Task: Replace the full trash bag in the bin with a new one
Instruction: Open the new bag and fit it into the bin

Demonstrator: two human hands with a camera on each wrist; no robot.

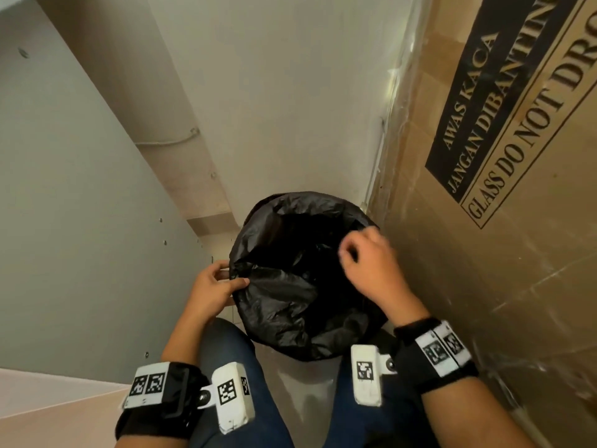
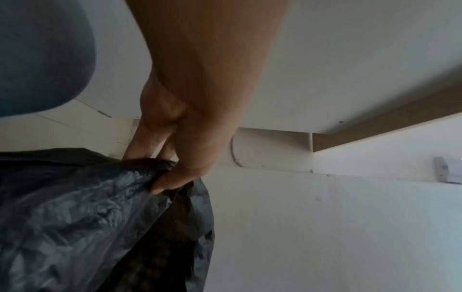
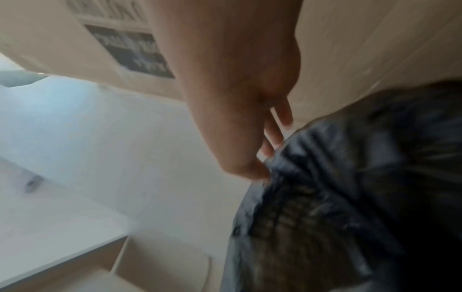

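A black trash bag (image 1: 290,286) lines a round bin between my knees, its mouth wide and folded over the rim. Through the plastic, the bin's mesh wall (image 2: 155,256) shows in the left wrist view. My left hand (image 1: 232,276) pinches the bag's edge at the left rim, thumb on top and fingers behind the plastic (image 2: 170,173). My right hand (image 1: 350,250) is at the right rim with its fingers curled. In the blurred right wrist view the right hand (image 3: 265,162) has its thumb and fingers on the bag's edge (image 3: 350,158). What is inside the bag is too dark to tell.
A tall cardboard box (image 1: 484,221) printed "GLASS DO NOT DROP" stands close against the bin's right side. A grey panel (image 1: 80,221) runs along the left. A pale wall (image 1: 274,108) lies beyond the bin. My legs in blue jeans (image 1: 232,350) flank the bin's near side.
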